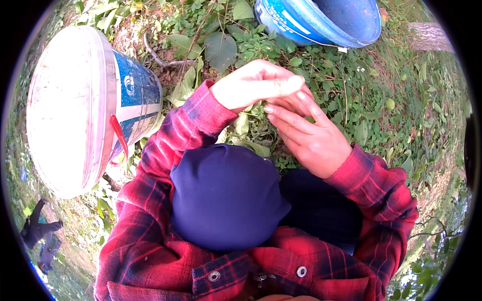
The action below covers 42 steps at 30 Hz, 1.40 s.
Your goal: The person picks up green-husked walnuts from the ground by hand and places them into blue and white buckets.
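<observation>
In front of my raised knee, my two hands meet above the leafy ground. My left hand [258, 85] comes in from the left, its fingers bent and the thumb lying along them. Anything pinched in it is hidden. My right hand [314, 140] reaches up from the lower right, its fingers extended and slightly apart, the tips against or just under my left fingers. No object shows in the right hand. Both sleeves are red and dark plaid. Dark blue cloth covers my knee [228, 198] between the forearms.
To the left stands a large bucket with a white lid [65, 110], blue and white sides and a red handle. A blue bucket [346, 22] lies tipped at the top. Large leaves [221, 50] and weeds cover the ground. A tree trunk [432, 36] shows at upper right, a person [37, 231] far left.
</observation>
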Available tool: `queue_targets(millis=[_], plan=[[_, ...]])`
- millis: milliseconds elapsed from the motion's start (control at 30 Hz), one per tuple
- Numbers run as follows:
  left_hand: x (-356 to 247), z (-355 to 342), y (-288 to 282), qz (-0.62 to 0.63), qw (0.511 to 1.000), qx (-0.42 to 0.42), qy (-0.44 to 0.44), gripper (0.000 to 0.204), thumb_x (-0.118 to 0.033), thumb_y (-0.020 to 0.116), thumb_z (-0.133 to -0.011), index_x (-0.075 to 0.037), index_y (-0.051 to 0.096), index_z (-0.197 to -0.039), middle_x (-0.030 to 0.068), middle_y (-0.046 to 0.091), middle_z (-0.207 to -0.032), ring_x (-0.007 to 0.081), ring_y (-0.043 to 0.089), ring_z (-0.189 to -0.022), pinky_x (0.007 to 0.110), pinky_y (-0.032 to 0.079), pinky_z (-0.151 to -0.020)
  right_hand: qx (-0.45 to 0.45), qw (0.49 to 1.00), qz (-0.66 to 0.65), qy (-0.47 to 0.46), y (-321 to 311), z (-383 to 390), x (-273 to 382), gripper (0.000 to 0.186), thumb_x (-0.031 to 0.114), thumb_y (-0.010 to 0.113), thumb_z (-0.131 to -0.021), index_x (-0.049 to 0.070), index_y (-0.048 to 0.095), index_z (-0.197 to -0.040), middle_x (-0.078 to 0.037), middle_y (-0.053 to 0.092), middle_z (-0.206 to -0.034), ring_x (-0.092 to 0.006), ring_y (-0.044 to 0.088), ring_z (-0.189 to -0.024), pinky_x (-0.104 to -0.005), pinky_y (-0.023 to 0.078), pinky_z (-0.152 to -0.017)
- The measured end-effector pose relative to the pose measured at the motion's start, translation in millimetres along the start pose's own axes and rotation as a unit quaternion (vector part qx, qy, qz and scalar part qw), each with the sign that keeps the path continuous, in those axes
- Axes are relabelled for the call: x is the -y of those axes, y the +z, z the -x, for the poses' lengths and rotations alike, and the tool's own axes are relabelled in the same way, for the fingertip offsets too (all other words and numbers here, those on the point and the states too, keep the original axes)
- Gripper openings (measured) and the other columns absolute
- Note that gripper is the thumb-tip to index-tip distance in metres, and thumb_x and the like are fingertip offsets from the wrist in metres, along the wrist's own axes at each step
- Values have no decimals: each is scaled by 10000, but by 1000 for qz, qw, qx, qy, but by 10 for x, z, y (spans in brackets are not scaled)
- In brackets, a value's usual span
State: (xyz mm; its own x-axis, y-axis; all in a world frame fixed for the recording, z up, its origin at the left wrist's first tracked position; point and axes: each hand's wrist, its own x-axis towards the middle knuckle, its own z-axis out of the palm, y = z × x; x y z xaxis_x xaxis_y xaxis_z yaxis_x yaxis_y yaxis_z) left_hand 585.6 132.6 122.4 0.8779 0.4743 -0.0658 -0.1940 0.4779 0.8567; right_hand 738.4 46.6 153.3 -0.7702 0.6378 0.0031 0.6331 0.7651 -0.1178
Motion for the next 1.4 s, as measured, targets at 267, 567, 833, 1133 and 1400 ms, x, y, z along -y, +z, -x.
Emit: queue_targets(millis=[267, 567, 833, 1133, 1400], plan=[[-59, 48, -20, -9, 1000, -7, -28, 210, -133, 558, -750, 35, 563, -877, 93, 595, -782, 112, 557, -704, 205, 445, -615, 0, 999, 33, -24, -24, -98, 47, 304, 94, 494, -658, -17, 542, -938, -82, 481, -1072, -149, 375, -1084, -363, 261, -916], [-74, 22, 49, -86, 996, -12, -34, 184, -72, 602, -699, 32, 573, -847, 80, 591, -760, 104, 547, -707, 213, 434, -648, -16, 997, 57, -49, 55, -77, 57, 276, 97, 474, -614, -47, 571, -828, -129, 514, -990, -213, 402, -1046, -323, 291, -905], [-59, -66, 171, -122, 988, -34, -84, 137, 25, 629, -622, 29, 600, -756, 66, 595, -676, 81, 544, -611, 193, 441, -583, 77, 993, 62, -71, 123, 38, 38, 176, 84, 473, -617, -6, 538, -753, -83, 523, -860, -187, 472, -919, -286, 373, -818], [-320, -543, 69, -509, 843, -125, 123, 93, -12, 534, -705, 16, 594, -770, 97, 597, -703, 130, 567, -615, 231, 450, -577, -57, 896, -429, 104, 268, 927, -716, 135, 79, 510, -737, 32, 564, -851, -93, 556, -779, -211, 541, -717, -285, 441, -645], [-251, -1593, -304, -808, 538, -185, 150, 162, -166, 496, -783, -29, 582, -796, 107, 578, -734, 204, 561, -666, 260, 426, -612, -169, 770, -370, 491, 2028, 2065, -2178, 159, 62, 518, -725, 52, 567, -876, -76, 589, -753, -164, 559, -686, -280, 442, -634]])
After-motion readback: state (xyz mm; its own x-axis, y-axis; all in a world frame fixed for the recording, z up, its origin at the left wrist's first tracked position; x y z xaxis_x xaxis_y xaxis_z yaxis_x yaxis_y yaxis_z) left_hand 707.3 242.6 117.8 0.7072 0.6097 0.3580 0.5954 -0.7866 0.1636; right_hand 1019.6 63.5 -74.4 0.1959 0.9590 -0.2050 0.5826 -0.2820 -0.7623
